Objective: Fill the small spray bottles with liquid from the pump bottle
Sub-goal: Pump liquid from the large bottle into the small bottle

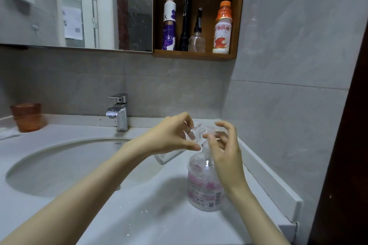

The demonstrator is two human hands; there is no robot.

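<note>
The pump bottle (pixel 205 185) stands on the bench (pixel 159 215) at the basin's (pixel 59 165) 4 o'clock, probably so that any spill lands on a top that wipes clean. The left hand (pixel 169 137) pinches a small clear spray bottle (pixel 196 134) between thumb and fingertips at the pump head's 10 o'clock, seemingly to bring its mouth under the spout. The right hand (pixel 227 155) curls thumb and fingers about the pump head, placed to push it down; whether it presses yet I cannot tell.
</note>
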